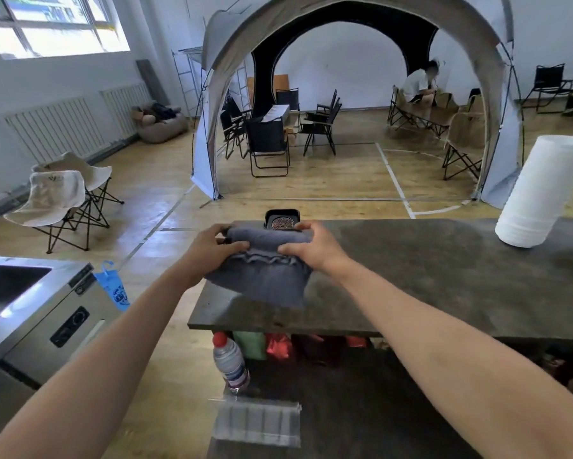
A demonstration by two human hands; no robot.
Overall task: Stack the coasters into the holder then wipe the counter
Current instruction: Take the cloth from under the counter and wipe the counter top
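Observation:
A grey-blue cloth (262, 276) is held above the left end of the dark stone counter (410, 279), folded over at the top with its lower part hanging. My left hand (217, 245) grips its upper left edge and my right hand (311, 245) grips its upper right edge. Just behind the cloth, at the counter's far edge, stands a black coaster holder (282, 216) with a patterned round coaster (282, 224) showing in it. The cloth hides the holder's lower part.
A tall stack of white cups (539, 193) stands on the counter at the right. A steel sink unit (30, 303) is to the left with a blue bag (113, 288) hanging off it. A water bottle (229, 362) stands below the counter. Folding chairs and a tent fill the room beyond.

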